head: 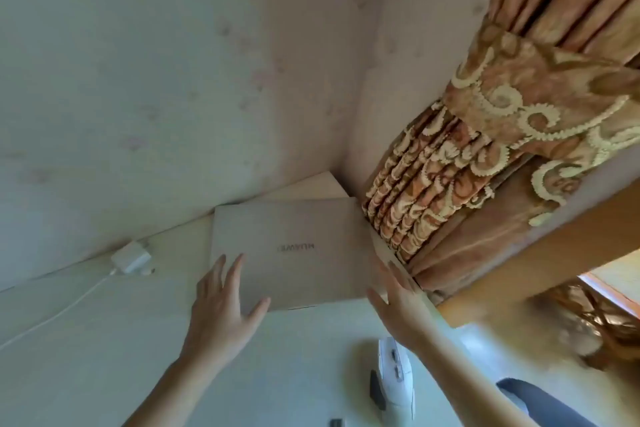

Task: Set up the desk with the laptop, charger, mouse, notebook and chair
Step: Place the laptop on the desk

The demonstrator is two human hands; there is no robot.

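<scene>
Mouse (396, 374) nearest; both hands flat-fingered at closed laptop (294, 253); curtain (450, 184) crowds rt edge.

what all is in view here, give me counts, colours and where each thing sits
closed flat laptop: 1, beige-gold, on the desk near the corner, against the curtain
white charger brick with cable: 1, on the desk left of the laptop, by the wall
white computer mouse: 1, near edge of the desk, partly under the right forearm
small dark object: 1, bottom edge, unclear
pale desk: 1, cream
patterned curtain: 1, orange-gold, tied, right
left hand: open, on the laptop
right hand: open, at the laptop's right edge
</scene>
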